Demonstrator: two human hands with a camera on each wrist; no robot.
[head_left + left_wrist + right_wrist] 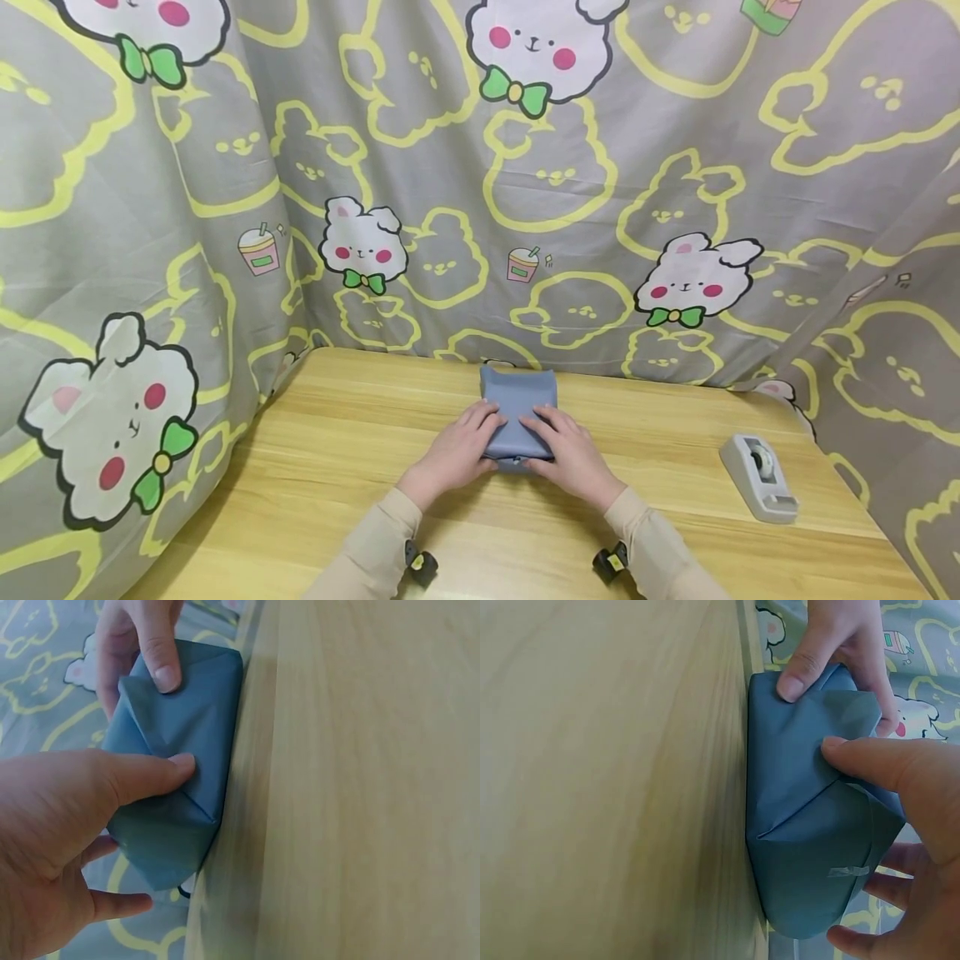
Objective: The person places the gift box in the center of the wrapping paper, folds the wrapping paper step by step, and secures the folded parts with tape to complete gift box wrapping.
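A box-shaped package (517, 429) wrapped in blue-grey paper lies on the wooden table. My left hand (459, 450) grips its left side and my right hand (573, 458) its right side. In the head view fingers of both hands rest on its top. Both thumbs press on the near end, where the wrist views show the folded paper (169, 727) with creases and a raised flap. A strip of clear tape (849, 871) sticks to the package's right side. At the far end the paper edge stands up a little. Some of my fingers are hidden behind the package.
A pale grey tape dispenser (759, 479) with a roll in it stands on the table (337, 467) at the right. Grey curtains (450, 183) with cartoon rabbits hang along the table's left, back and right sides.
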